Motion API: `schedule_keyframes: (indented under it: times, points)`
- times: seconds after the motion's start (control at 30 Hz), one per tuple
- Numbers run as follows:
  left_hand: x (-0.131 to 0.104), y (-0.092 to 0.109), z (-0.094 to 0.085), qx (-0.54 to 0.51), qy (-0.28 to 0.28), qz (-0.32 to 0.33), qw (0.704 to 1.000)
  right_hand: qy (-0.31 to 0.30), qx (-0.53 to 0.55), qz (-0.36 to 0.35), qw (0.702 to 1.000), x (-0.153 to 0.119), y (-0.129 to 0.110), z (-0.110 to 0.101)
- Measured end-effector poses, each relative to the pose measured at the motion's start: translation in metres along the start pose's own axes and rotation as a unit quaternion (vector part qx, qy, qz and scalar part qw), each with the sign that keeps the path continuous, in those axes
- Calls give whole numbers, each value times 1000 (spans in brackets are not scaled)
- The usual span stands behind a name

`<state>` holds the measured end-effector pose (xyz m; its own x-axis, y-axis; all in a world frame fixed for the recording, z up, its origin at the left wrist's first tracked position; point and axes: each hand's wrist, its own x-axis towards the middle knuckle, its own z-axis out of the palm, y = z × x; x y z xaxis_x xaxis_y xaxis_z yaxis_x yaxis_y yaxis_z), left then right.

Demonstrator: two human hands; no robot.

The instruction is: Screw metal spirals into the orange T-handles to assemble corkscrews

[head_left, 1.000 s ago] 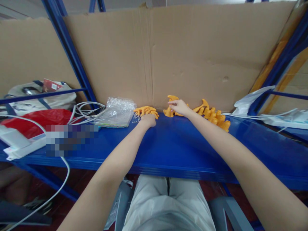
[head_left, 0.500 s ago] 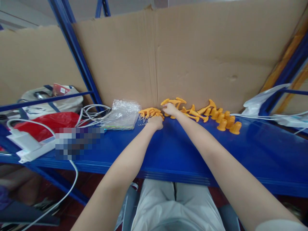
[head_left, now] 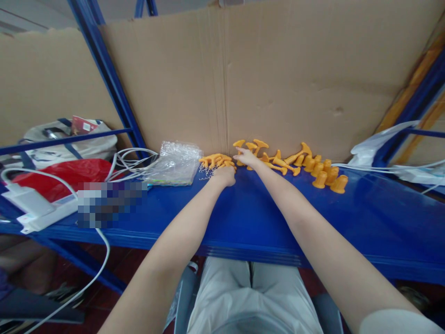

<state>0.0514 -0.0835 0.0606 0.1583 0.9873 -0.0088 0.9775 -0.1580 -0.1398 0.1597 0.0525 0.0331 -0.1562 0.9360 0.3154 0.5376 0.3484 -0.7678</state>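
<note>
My left hand (head_left: 225,176) is closed at the right end of a pile of orange T-shaped pieces (head_left: 212,160); whatever its fingers hold is hidden. Small metal spirals (head_left: 206,173) lie just left of it. My right hand (head_left: 244,157) reaches among upright orange pieces with spiral shafts (head_left: 260,144), near the cardboard; its fingers are bent, and their tips are too small to make out. Right of it, more orange T-shaped pieces (head_left: 278,161) lie on the blue table (head_left: 253,218). Several orange cups (head_left: 320,179) stand in rows farther right.
Bubble-wrap bags (head_left: 176,164) lie left of the orange pile. Farther left are a red bag (head_left: 69,175), white cables and a power strip (head_left: 48,214). A cardboard sheet (head_left: 295,83) stands behind the table. White plastic (head_left: 378,144) and cables are at the right.
My right hand has drawn back slightly from an orange piece, which now stands more upright beside the others. My left hand stays by the pile. The view has shifted a little.
</note>
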Motion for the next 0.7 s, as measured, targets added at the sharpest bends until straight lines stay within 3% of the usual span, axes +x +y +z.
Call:
schedule_keyframes:
  times: [0.2,0.43,0.7]
  points:
    - [1,0,1,-4,1,9,1000,-15,73,-2,997,-5,2,4]
    - [1,0,-1,-19,-29,7,999,-68,-107,11,992,-1,8,1]
    - [1,0,-1,-15,-27,8,999,-68,-161,21,984,-1,17,-7]
